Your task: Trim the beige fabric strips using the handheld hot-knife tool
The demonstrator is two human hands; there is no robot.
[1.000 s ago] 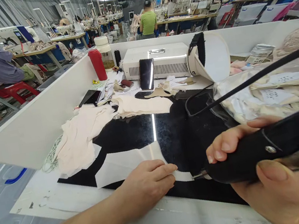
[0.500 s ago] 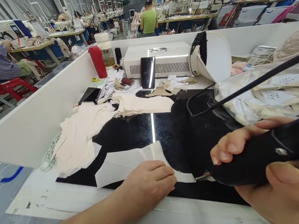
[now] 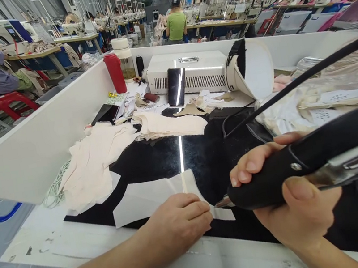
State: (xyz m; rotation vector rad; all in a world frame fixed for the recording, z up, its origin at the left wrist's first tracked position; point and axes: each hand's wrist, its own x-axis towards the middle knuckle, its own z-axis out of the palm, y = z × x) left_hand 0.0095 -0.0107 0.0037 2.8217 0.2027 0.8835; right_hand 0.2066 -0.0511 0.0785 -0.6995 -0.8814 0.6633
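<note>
A white cut fabric panel (image 3: 144, 196) lies on the black board (image 3: 156, 160), with a narrow cream strip (image 3: 183, 182) running across it. My left hand (image 3: 181, 219) presses the panel down near its front edge, fingers curled together; what lies under the fingertips is hidden. Wrapped in my right hand (image 3: 292, 206) is a black corded hand tool (image 3: 265, 188) with a metal lever along its side. Its pointed metal tip (image 3: 224, 202) touches or hovers at the panel's curved edge, just right of my left hand; I cannot tell which.
Stacked pale pink fabric pieces (image 3: 95, 161) lie behind and left. Farther back are a phone (image 3: 176, 87), a white vented box (image 3: 189, 71), a red bottle (image 3: 115, 74) and a white cone-shaped shade (image 3: 260, 67). The tool's black cable (image 3: 308, 75) crosses a bag of cut pieces (image 3: 327, 103) at right.
My right hand has brought the tool leftward, its tip shifting from the panel's right end to the curved edge near my left hand. The left hand stays almost in place.
</note>
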